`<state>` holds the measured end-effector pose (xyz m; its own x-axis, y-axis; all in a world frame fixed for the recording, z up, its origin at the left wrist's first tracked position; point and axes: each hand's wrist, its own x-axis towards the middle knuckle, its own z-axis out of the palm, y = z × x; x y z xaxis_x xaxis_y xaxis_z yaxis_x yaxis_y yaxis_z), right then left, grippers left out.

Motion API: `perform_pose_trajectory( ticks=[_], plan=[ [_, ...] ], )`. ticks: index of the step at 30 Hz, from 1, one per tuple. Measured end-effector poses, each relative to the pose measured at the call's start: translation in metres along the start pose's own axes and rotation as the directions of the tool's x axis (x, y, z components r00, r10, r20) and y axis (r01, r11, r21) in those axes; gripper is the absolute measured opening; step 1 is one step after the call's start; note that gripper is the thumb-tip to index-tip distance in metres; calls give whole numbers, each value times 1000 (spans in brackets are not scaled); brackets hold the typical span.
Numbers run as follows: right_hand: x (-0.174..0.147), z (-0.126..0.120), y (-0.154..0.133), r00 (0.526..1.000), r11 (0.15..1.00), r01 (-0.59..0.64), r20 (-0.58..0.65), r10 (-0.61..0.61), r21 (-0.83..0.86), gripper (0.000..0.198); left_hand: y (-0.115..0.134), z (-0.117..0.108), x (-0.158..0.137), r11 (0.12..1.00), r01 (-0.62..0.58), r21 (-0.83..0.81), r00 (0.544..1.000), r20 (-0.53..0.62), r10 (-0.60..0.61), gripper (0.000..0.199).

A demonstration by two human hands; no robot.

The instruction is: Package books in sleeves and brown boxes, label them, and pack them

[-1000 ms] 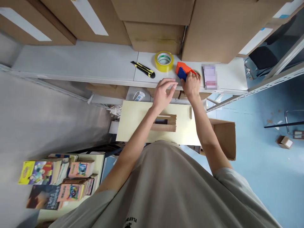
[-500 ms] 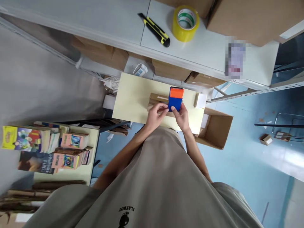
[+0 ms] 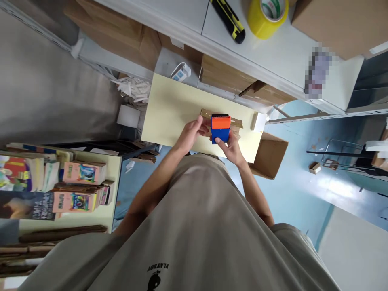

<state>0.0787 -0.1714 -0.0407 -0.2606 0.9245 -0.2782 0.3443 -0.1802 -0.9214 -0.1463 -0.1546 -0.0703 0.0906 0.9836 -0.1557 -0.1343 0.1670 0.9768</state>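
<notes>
My right hand (image 3: 233, 148) grips a small flat blue-and-orange piece (image 3: 220, 133) by its lower right edge, thumb on its front. This piece has a blue body, an orange upper band and a black toothed top edge; its exact kind I cannot make out. Just left of it is my left hand (image 3: 191, 135), with loosely curled fingers and the thumb apart from them. No object shows in that hand. Behind the held piece a small brown cardboard box (image 3: 207, 112) lies on the cream table (image 3: 169, 103), partly hidden by my hands.
A small white box (image 3: 258, 122) stands at the table's right end, above an open carton (image 3: 268, 157). On the shelf beyond are a utility knife (image 3: 229, 20) and yellow tape (image 3: 266, 20). A power strip (image 3: 181, 72) lies behind the table. Books (image 3: 81, 188) are stacked at left.
My left hand has let go of the blue-and-orange piece and moved left of it. The right hand keeps its hold. The whole view has shifted with my head.
</notes>
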Motion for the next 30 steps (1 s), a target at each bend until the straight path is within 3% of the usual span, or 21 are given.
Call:
perform_pose_trajectory(
  ticks=[2,8,15,21,25,30],
  plan=[
    [-6,-1,-6,998,998,-6,56,10,-59,75,-1,-18,10,997,34,-70,999,30,-32,82],
    [-14,-2,-29,989,974,-30,134,61,-225,67,10,-57,20,985,88,-147,986,150,-66,63],
    [-6,3,-63,970,894,-118,144,197,-432,69,23,-67,16,947,225,-229,965,186,-185,58],
    [15,0,-91,939,817,-186,146,311,-545,82,6,-64,19,907,314,-281,948,135,-287,34],
    [35,-9,-113,879,688,-251,138,457,-681,80,-8,-46,16,868,371,-330,925,50,-377,15],
    [56,-41,-151,763,590,-270,205,614,-761,76,-29,-43,16,836,380,-396,901,-45,-431,19]
  ],
)
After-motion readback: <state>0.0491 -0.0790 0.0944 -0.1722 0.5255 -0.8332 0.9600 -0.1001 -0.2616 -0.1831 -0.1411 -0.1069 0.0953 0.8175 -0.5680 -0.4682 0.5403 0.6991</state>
